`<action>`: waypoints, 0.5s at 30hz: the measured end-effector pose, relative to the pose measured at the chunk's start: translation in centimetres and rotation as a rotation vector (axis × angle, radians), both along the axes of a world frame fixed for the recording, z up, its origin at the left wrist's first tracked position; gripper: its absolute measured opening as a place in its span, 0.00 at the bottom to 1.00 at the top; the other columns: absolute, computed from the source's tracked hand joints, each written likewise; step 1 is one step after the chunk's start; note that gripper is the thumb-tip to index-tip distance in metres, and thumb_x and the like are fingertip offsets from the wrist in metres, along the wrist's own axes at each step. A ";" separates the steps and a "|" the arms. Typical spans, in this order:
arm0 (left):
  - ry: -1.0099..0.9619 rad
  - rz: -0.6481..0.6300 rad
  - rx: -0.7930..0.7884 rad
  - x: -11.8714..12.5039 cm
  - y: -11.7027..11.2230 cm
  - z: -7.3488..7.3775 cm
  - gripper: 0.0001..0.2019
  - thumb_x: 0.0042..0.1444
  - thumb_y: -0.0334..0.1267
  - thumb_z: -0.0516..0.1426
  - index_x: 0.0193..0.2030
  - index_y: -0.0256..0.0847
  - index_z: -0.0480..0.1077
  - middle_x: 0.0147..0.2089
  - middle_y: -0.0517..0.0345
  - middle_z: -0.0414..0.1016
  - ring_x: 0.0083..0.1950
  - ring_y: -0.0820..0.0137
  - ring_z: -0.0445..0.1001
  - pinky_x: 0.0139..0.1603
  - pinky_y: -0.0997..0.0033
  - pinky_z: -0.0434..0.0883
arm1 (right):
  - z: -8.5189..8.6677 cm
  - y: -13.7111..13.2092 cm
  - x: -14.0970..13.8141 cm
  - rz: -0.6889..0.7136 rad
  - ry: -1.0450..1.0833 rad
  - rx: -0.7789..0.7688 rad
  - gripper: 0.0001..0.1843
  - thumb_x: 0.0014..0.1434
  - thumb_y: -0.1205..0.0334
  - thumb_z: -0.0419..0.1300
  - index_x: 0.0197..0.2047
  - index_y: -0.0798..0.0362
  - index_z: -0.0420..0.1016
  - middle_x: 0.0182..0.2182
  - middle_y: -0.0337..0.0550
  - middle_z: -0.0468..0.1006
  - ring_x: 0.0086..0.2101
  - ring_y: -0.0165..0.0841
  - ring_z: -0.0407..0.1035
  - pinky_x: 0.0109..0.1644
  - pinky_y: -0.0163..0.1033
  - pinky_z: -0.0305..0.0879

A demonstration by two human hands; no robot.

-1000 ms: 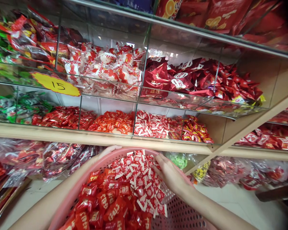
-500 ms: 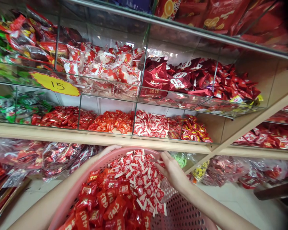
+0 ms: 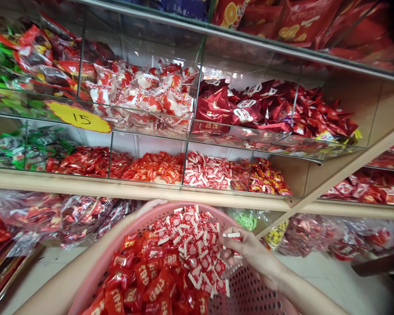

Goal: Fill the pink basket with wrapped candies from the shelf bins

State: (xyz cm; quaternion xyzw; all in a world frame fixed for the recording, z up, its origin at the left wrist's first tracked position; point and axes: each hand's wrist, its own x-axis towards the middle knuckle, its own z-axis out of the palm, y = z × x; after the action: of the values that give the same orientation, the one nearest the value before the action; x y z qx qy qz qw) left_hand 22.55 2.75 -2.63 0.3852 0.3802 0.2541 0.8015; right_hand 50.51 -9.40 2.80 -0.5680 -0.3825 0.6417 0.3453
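A pink perforated basket (image 3: 249, 293) sits low in front of me, heaped with red-and-white wrapped candies (image 3: 190, 236) and plain red wrapped candies (image 3: 144, 280). My left hand (image 3: 147, 206) curls over the basket's far rim, with the forearm along its left side. My right hand (image 3: 246, 248) is inside the basket at the right edge of the pile, fingers closed on a few red-and-white candies.
Glass-fronted shelf bins (image 3: 184, 175) above the basket hold red, red-and-white and green candies. A yellow price tag (image 3: 79, 117) reads 15. Clear bags of sweets (image 3: 75, 214) lie under the wooden shelf edge. More red packets fill the top shelf.
My right hand has pulled back from the pile toward the basket's right side and closed on a few red-and-white candies. The left hand has stayed on the rim.
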 end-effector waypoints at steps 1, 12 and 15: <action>0.014 -0.005 -0.020 0.0 0.0 0.0 0.15 0.42 0.46 0.57 0.33 0.35 0.73 0.28 0.58 0.77 0.32 0.67 0.72 0.39 0.73 0.63 | 0.0 -0.1 0.1 -0.017 0.018 -0.020 0.15 0.40 0.58 0.65 0.28 0.54 0.64 0.18 0.33 0.69 0.20 0.23 0.66 0.25 0.28 0.63; 0.018 -0.023 -0.094 0.0 0.0 0.1 0.17 0.43 0.46 0.56 0.34 0.34 0.73 0.30 0.58 0.77 0.32 0.68 0.72 0.39 0.74 0.63 | 0.2 -0.3 0.4 0.093 -0.065 -0.146 0.20 0.42 0.56 0.64 0.38 0.52 0.65 0.21 0.32 0.69 0.17 0.23 0.65 0.16 0.25 0.56; 0.012 -0.037 -0.117 -0.1 0.0 -0.1 0.17 0.43 0.46 0.56 0.34 0.34 0.73 0.28 0.58 0.77 0.29 0.69 0.71 0.35 0.74 0.63 | 0.2 0.2 0.7 0.128 -0.181 -0.053 0.23 0.41 0.54 0.64 0.40 0.53 0.66 0.15 0.29 0.66 0.12 0.20 0.55 0.13 0.25 0.47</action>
State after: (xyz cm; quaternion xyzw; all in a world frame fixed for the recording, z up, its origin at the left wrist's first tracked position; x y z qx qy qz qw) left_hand 22.49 2.76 -2.78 0.3460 0.3920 0.2143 0.8251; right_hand 51.21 -9.20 3.00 -0.6070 -0.4306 0.6185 0.2522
